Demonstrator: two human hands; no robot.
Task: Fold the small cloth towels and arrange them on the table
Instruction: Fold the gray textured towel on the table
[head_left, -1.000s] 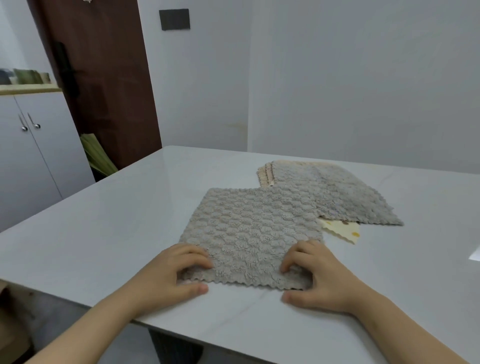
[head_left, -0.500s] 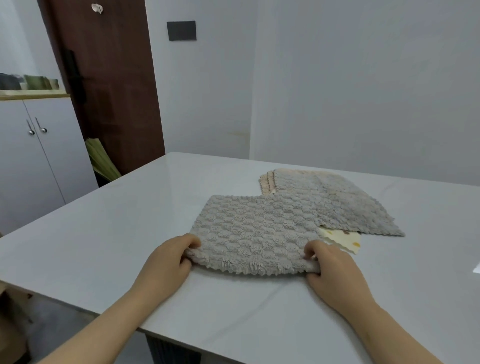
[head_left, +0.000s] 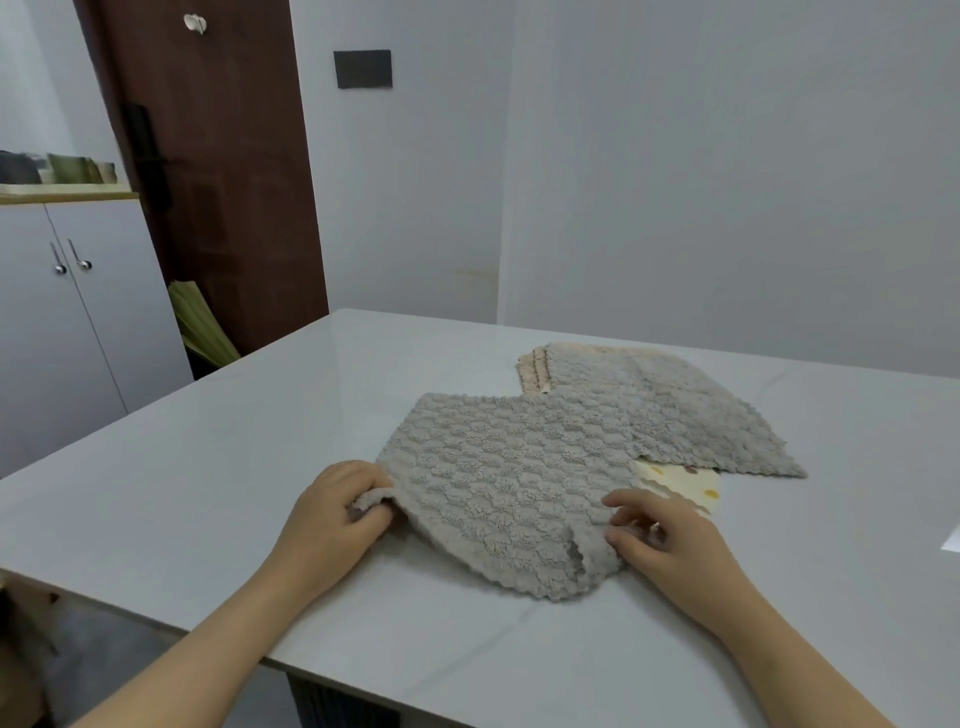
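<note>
Head view: we hold the grey towel (head_left: 509, 478) on the worktop (head_left: 208, 467), left hand (head_left: 332, 514) and right hand (head_left: 670, 540) each pinching a raised near corner; its far edge overlaps the pile (head_left: 675, 410).

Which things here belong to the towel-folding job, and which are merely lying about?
Job: grey textured towel, gripped at its near corners by the left hand and right hand; pile of towels behind it; table.
Lying about: white cabinet; brown door; dark wall plate; green bundle beside the door.
</note>
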